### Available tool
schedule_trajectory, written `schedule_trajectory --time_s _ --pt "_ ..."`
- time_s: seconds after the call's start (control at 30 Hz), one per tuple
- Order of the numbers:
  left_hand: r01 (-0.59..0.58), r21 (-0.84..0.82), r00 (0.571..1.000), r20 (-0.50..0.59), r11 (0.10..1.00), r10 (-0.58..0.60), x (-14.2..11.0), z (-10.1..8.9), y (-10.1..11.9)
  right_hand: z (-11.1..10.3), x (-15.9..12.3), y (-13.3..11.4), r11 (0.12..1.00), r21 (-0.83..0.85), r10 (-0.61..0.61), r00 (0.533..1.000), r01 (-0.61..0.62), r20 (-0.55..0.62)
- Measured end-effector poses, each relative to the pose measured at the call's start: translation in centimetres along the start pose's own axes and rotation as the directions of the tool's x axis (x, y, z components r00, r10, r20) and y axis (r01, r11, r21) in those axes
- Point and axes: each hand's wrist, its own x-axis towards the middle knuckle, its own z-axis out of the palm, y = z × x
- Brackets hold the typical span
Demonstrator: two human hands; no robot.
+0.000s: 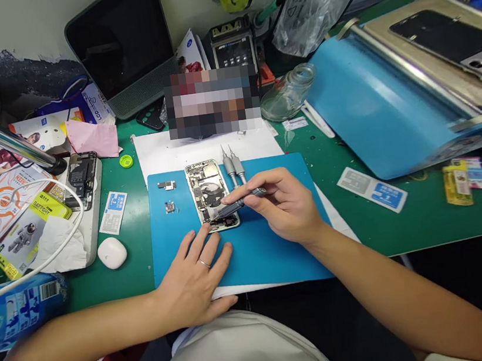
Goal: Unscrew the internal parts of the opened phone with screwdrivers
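Note:
An opened phone with its inner parts exposed lies on a blue work mat. My right hand is closed round a grey screwdriver, whose tip rests on the phone's lower part. My left hand lies flat on the mat with fingers stretched out, fingertips just below the phone's bottom edge; it holds nothing and wears a ring. Two small removed parts lie on the mat left of the phone. Two more screwdrivers lie side by side to the right of the phone.
A second opened phone lies at the left beside a white earbud case and a white cable. A dark tablet leans at the back. A glass jar and a blue machine carrying a phone back stand at the right.

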Motion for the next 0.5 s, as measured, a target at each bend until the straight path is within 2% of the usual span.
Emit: schedule_trajectory --time_s 0.5 --pt "-0.007 0.015 1.0 -0.002 1.0 0.007 0.01 0.09 0.05 -0.01 0.22 -0.22 0.999 0.05 0.014 0.997 -0.01 -0.076"
